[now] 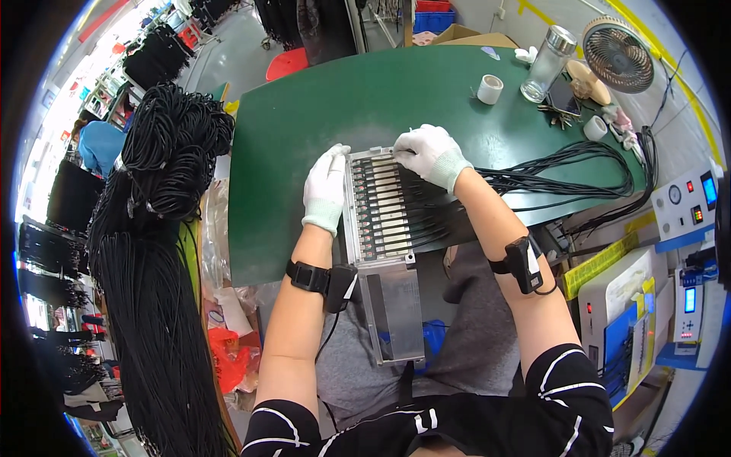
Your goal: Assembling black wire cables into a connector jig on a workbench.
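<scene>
A clear-sided fixture lies on the table in front of me, jutting out over the near edge. Side by side in it sit several cable connectors, their black cables running off to the right. My left hand, in a white glove, rests along the fixture's left side with its fingers stretched out. At the far end of the row my right hand, also gloved, has thumb and fingers pinched together at the end of a black cable. Its fingertips partly hide that cable end.
A cable bundle loops across the green table. Tape, a glass bottle and a fan stand at the far right. Thick hanks of black cable hang at left. Machines with displays line the right side.
</scene>
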### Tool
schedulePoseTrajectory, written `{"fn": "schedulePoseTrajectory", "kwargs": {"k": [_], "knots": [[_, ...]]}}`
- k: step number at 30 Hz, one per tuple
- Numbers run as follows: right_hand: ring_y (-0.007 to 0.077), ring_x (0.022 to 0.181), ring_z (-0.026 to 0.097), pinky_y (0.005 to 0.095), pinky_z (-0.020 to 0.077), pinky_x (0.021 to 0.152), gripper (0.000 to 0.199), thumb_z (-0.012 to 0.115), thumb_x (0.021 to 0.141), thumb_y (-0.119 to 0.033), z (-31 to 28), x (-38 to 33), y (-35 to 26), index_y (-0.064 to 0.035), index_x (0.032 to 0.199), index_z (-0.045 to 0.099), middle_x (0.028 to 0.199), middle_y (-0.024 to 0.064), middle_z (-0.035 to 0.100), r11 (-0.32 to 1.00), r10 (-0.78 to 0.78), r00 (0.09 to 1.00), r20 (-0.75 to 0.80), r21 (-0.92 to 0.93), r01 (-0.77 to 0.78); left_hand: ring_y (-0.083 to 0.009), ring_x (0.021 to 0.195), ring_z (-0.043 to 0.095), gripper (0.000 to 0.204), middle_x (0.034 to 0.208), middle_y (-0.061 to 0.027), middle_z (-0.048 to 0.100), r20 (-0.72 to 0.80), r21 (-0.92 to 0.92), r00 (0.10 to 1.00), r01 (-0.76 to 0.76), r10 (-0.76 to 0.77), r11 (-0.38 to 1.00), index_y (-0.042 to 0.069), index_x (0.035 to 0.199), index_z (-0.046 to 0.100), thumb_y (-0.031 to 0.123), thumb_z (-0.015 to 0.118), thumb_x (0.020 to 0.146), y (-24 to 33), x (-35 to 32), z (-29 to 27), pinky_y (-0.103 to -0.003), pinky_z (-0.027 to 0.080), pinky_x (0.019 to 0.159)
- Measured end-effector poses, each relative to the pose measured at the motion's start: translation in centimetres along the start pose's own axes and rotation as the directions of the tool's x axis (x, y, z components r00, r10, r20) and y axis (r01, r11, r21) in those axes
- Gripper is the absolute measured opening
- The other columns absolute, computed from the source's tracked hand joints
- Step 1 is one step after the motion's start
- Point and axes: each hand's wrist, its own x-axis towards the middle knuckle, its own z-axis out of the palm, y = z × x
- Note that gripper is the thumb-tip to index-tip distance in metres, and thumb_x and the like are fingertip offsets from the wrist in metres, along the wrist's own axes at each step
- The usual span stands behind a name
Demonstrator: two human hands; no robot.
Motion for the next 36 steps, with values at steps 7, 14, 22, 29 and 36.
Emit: {"fn": "schedulePoseTrajectory", "kwargs": {"k": [7, 14, 22, 29, 36], "knots": [[0.0301, 0.087, 0.063, 0.0412, 0.0500, 0.081, 0.010, 0.069, 0.084, -0.021, -0.2, 0.1, 0.3, -0.0117, 0.086, 0.072, 0.082, 0.0075, 0.069, 0.998, -0.052, 0.998, -0.036, 0.041, 0.054, -0.0213, 0.113, 0.064, 0.031, 0.119, -0.0112, 0.070, -0.011, -0.026, 0.998, -0.054, 0.054, 0.998, 0.001, 0.118, 0.068, 0.024, 0.053, 0.103, -0.6, 0.1, 0.1, -0.032, 0.046, 0.102], [0.0265, 0.087, 0.062, 0.0397, 0.0464, 0.082, 0.010, 0.067, 0.086, -0.024, -0.1, 0.3, 0.2, -0.0164, 0.086, 0.073, 0.081, 0.0033, 0.069, 0.982, -0.186, 0.973, -0.139, -0.038, 0.182, -0.0208, 0.113, 0.064, 0.032, 0.119, -0.0108, 0.071, -0.016, -0.078, 1.000, 0.011, -0.012, 0.997, 0.000, 0.119, 0.068, 0.022, 0.052, 0.104, -0.8, 0.1, 0.2, -0.032, 0.046, 0.103], [0.0283, 0.083, 0.061, 0.0406, 0.0469, 0.077, 0.005, 0.069, 0.081, -0.018, 0.4, 0.1, 0.4, -0.0135, 0.082, 0.070, 0.078, 0.0054, 0.066, 0.986, -0.164, 0.977, -0.137, -0.018, 0.163, -0.0201, 0.114, 0.063, 0.032, 0.121, -0.0110, 0.070, 0.001, -0.083, 1.000, 0.027, -0.027, 0.996, -0.001, 0.119, 0.068, 0.022, 0.051, 0.104, 0.0, -0.1, 0.1, -0.031, 0.044, 0.105], [0.0283, 0.082, 0.062, 0.0404, 0.0480, 0.079, 0.006, 0.067, 0.083, -0.019, 1.3, 0.1, -0.5, -0.0135, 0.082, 0.070, 0.078, 0.0056, 0.067, 0.994, -0.106, 0.978, -0.182, -0.024, 0.103, -0.0275, 0.129, 0.053, 0.030, 0.139, -0.0142, 0.058, 0.109, 0.410, 0.973, -0.230, 0.203, 0.882, 0.016, 0.123, 0.071, 0.029, 0.055, 0.101, -0.5, -0.5, 0.5, -0.038, 0.039, 0.110], [0.0285, 0.092, 0.063, 0.0414, 0.0495, 0.084, 0.015, 0.071, 0.076, -0.012, -0.3, -2.0, -0.6, -0.0122, 0.090, 0.070, 0.092, 0.0045, 0.069, 0.989, -0.138, 0.922, -0.361, -0.008, 0.145, -0.0341, 0.134, 0.043, 0.034, 0.147, -0.0148, 0.049, 0.299, 0.721, 0.916, -0.401, 0.268, 0.565, 0.034, 0.125, 0.070, 0.043, 0.056, 0.096, 0.3, -0.4, 1.7, -0.046, 0.030, 0.115]]}}
